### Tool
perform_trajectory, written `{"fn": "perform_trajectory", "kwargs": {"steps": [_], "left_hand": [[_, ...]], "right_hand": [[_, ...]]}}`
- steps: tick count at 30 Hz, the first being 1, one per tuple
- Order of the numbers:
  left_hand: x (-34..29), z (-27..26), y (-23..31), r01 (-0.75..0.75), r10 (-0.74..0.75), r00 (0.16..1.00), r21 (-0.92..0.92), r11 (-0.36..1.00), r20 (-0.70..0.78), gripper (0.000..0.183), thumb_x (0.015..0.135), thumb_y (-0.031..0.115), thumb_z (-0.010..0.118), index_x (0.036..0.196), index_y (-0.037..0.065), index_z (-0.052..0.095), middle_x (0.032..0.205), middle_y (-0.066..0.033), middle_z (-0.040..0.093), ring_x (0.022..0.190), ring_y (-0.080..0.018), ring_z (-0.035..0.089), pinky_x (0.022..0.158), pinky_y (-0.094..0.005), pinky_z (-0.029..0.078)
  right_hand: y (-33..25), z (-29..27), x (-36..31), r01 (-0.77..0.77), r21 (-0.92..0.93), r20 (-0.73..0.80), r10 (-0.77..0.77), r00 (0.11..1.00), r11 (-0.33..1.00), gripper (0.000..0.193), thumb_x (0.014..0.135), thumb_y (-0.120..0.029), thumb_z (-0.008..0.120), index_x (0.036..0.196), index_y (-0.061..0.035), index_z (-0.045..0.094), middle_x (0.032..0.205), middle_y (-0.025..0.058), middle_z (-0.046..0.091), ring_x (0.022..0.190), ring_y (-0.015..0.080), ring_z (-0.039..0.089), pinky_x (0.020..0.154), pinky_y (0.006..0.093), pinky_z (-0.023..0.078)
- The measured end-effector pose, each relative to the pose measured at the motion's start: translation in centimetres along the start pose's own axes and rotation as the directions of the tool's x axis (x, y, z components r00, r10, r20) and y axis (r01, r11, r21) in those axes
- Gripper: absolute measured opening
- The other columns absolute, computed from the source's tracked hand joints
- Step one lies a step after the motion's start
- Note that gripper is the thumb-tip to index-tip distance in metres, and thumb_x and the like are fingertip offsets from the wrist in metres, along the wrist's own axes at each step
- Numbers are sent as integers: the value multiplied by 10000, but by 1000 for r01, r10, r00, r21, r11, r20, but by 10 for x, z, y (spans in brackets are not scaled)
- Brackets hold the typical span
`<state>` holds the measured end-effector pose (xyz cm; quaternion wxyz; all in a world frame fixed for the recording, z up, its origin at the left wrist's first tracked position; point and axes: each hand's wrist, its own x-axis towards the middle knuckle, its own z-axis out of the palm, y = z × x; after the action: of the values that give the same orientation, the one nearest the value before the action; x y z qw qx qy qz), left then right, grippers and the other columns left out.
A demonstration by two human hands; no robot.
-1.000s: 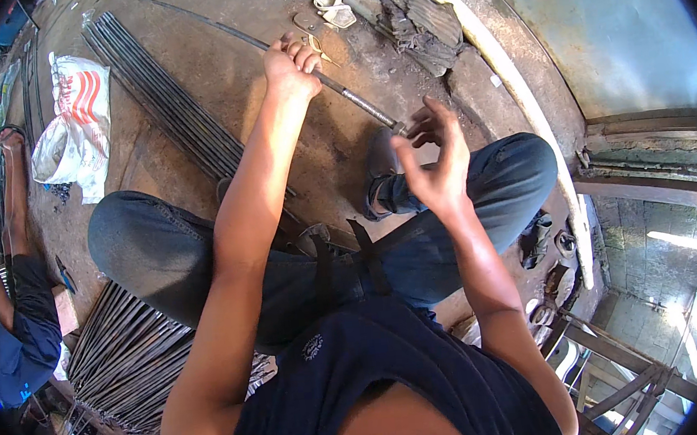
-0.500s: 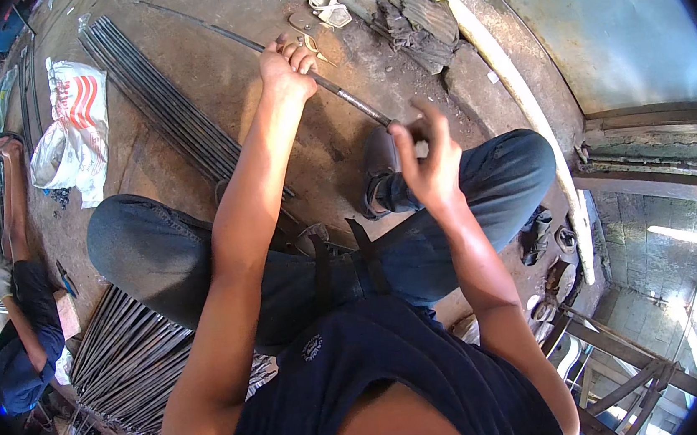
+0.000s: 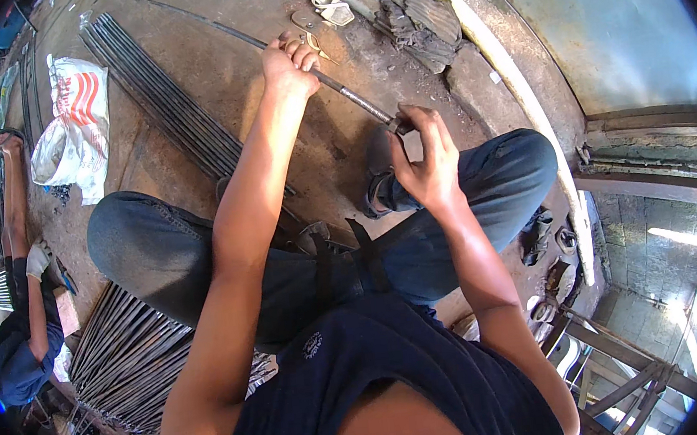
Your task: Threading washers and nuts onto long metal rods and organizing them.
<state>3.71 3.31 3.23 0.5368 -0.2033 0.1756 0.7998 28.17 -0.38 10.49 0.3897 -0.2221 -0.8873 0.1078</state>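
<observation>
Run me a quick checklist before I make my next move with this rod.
1. Left hand closed around the metal rod: ok.
2. Right hand at the rod's near end: ok, thumb and fingers are there.
3. Right hand's grip firm: cannot tell, the fingers partly hide the contact.
4. Rod apart from the rod bundle on the floor: ok, a gap shows between them.
5. Floor beyond the left hand free of loose items: not ok, pale sandals lie there.
6. Co-worker's gloved hand away from the rod: ok, far left.

A navy shirt [image 3: 353, 347] with a round white emblem [image 3: 312, 346] tops blue jeans [image 3: 154, 244].
</observation>
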Motion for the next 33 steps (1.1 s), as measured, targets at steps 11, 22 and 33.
{"fn": "perform_trajectory", "kwargs": {"steps": [11, 22, 33], "left_hand": [[-2, 0, -1, -9, 10, 1000, 16, 1000, -28, 278, 974, 302, 330, 854, 97, 474, 530, 43, 269, 378, -84, 197, 340, -224, 174], [0, -2, -3, -19, 23, 998, 59, 998, -57, 235, 959, 263, 348, 839, 107, 477, 525, 52, 269, 373, -79, 214, 339, -223, 176], [5, -6, -6, -8, 11, 999, 49, 999, -52, 179, 940, 235, 377, 844, 115, 468, 516, 54, 246, 379, -80, 204, 345, -221, 165]], "right_hand": [[-1, 0, -5, -102, 39, 106, 97, 990, 994, 225, 765, -41, 704, 965, 0, 609, 957, 153, 571, 769, 320, 616, 653, 366, 512], [-5, 3, -7, -380, 40, 184, 367, 912, 924, 347, 777, -171, 740, 1033, -5, 574, 784, 172, 610, 671, 328, 624, 615, 379, 502], [12, 7, -11, -536, -32, 353, 511, 784, 844, 197, 844, -152, 653, 956, -4, 586, 790, 168, 582, 617, 295, 606, 567, 393, 479]]}}
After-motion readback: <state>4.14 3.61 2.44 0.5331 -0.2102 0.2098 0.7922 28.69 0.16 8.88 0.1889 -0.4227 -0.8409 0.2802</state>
